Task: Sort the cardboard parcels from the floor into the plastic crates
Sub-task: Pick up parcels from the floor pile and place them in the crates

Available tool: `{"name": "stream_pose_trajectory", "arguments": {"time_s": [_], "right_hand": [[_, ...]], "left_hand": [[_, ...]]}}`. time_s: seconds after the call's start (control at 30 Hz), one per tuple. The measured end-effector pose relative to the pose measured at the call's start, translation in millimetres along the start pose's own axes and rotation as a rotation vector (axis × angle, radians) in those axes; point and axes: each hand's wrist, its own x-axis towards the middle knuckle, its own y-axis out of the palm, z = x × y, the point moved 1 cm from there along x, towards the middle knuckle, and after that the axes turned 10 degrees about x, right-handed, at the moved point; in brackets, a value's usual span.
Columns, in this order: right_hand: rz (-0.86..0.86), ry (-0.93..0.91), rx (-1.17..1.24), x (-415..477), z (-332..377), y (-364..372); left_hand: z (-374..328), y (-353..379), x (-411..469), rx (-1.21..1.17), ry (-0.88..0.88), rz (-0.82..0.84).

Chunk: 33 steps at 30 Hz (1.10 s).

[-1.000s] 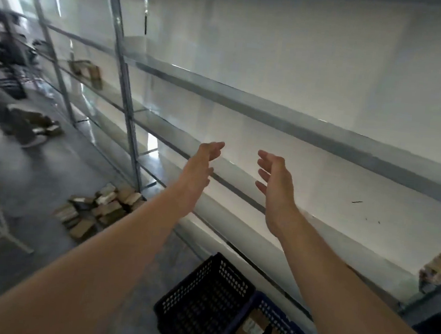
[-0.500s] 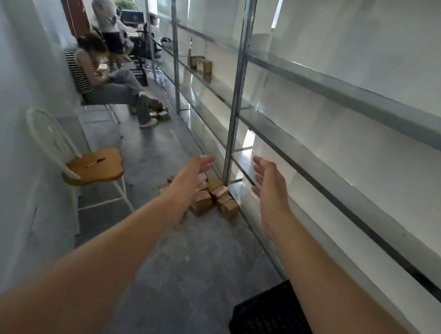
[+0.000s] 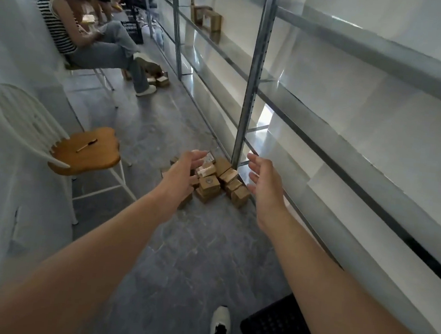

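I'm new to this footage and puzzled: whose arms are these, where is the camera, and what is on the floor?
No machine here: a person wears a wide-angle camera on the head, so you look down along their bare arms. The left hand and right hand are open and hold nothing, reaching toward a pile of small cardboard parcels on the grey floor by a metal shelving post. A black plastic crate stands at bottom right, near the wearer's white shoe. At left, a pen lies on a wooden-seated chair.
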Motion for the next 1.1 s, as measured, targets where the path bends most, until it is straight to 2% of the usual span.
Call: {"name": "stream_pose_trajectory", "arguments": {"time_s": [0.1, 0.23, 0.53, 0.67, 0.83, 0.93, 1.1], "right_hand": [[0.011, 0.027, -0.010, 68, -10, 1], [0.019, 0.078, -0.051, 156, -20, 7], [0.023, 0.219, -0.063, 332, -38, 63], [-0.017, 0.296, -0.094, 408, -60, 88], [-0.060, 0.366, -0.123, 496, -84, 118], [-0.085, 0.413, -0.133, 543, -110, 131], [0.002, 0.415, -0.172, 616, -163, 133]], "left_hand": [[-2, 7, 64, -0.053, -0.046, -0.023], [-9, 15, 144, -0.011, -0.110, -0.035], [-25, -7, 329, -0.074, -0.219, -0.024], [-13, -23, 427, -0.045, -0.293, -0.014], [-11, -32, 532, -0.013, -0.350, 0.075], [2, -32, 593, -0.020, -0.388, 0.043], [52, -26, 678, -0.006, -0.444, -0.018]]}}
